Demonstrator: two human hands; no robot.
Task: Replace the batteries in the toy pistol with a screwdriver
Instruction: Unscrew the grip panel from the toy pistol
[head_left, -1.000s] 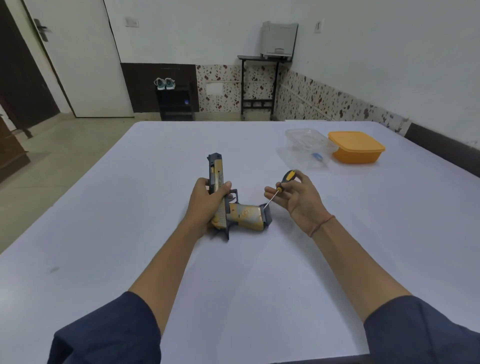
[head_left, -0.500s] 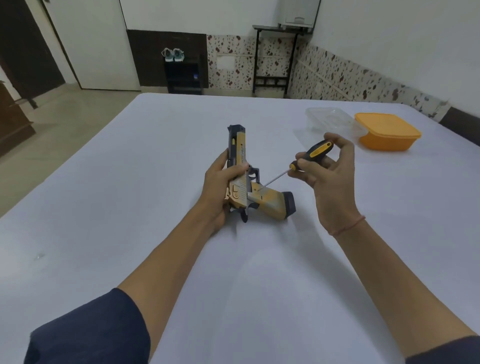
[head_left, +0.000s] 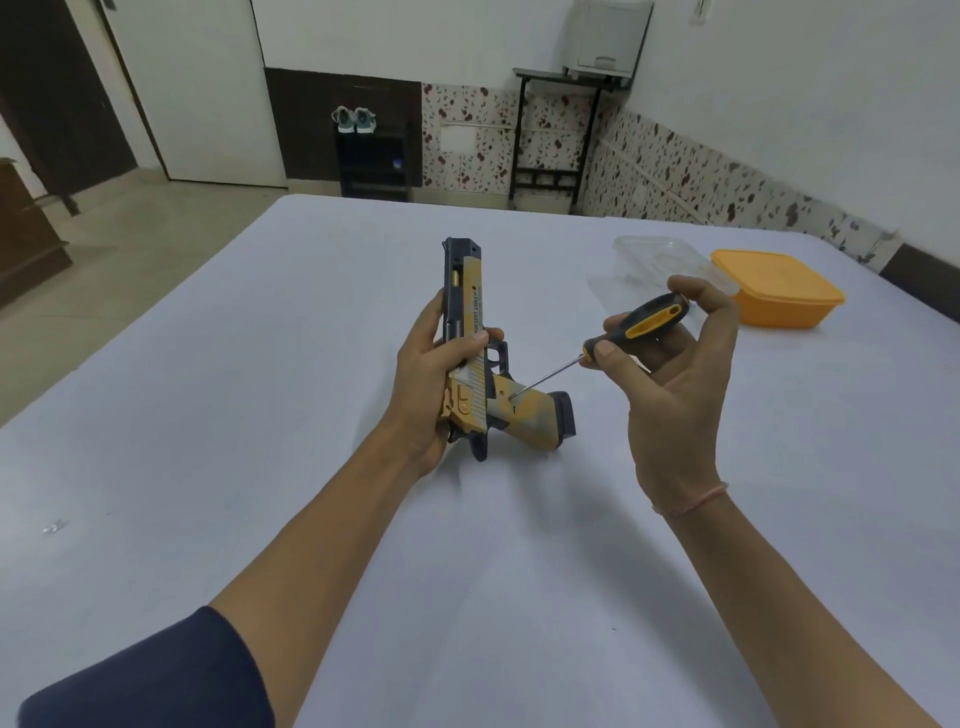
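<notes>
Head view: the screwdriver (head_left: 644, 326) tip has moved from the butt of the toy pistol (head_left: 470, 387) up onto the side of its grip. The right hand (head_left: 670, 410) has its fingers pinching the black-and-yellow handle. The left hand (head_left: 423, 384) has its fingers wrapped round the slide, propping the pistol on the white surface (head_left: 260, 415), muzzle pointing away.

Two hands are in view: one left hand (head_left: 431, 384) and one right hand (head_left: 670, 410). There is one toy pistol (head_left: 467, 296) and one screwdriver (head_left: 644, 325). One desk (head_left: 311, 364) carries two tubs at two o'clock: one orange tub (head_left: 779, 291) and one clear tub (head_left: 654, 257). Two shoes (head_left: 353, 119) stand at eleven o'clock, beyond the desk.
</notes>
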